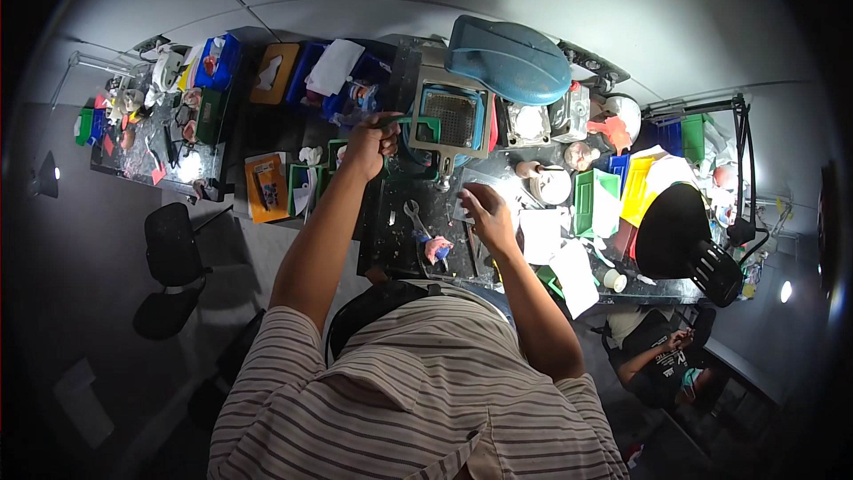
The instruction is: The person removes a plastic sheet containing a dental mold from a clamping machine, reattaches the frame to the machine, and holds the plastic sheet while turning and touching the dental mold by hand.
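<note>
Held a flat green plastic piece [429,130] clamped in the left hand [367,149] over the near-left part of a square, mesh-centred silver metal machine [456,114], with the right hand [489,215] apart, loosely parted, seemingly empty, and perhaps risked snagging metal through careless tilting.

- The left hand [366,151] is gripping a green frame [430,131] at the mesh tray [453,120].
- The right hand [489,216], fingers bent, is hovering over the bench [388,236].
- A wrench [414,216] is lying just beside a pink-and-blue piece [437,251].
- A blue lid [508,60] is standing behind the tray.
- A lamp [671,236] is leaning in from the right.
- Another person [653,360] is showing at lower right.
</note>
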Available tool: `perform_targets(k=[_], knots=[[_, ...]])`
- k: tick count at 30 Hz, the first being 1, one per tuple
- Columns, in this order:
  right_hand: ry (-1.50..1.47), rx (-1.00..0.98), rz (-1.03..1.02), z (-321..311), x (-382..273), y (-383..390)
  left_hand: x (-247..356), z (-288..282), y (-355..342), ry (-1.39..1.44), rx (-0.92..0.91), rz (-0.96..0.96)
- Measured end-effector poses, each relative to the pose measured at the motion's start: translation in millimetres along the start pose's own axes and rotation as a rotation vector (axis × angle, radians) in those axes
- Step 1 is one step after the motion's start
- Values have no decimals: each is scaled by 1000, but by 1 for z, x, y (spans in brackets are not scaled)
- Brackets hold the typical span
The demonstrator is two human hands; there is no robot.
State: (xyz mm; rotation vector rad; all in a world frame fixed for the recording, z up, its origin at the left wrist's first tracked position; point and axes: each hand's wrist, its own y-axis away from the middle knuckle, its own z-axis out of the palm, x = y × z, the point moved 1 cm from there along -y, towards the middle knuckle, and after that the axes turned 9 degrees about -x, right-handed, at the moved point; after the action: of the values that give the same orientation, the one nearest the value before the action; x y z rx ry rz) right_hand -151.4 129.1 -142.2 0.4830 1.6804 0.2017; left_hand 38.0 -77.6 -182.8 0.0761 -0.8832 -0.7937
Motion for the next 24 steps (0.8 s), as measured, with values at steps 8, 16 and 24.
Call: perform_targets(k=[8,16,24], knots=[[-455,-227,46,27,16,-40,-6,13,16,-374,49,82],[-521,-77,-3,38,15,-41,-15,13,45,-314,73,52],[-593,-105,100,45,16,-39,-30,10,64,-609,123,238]])
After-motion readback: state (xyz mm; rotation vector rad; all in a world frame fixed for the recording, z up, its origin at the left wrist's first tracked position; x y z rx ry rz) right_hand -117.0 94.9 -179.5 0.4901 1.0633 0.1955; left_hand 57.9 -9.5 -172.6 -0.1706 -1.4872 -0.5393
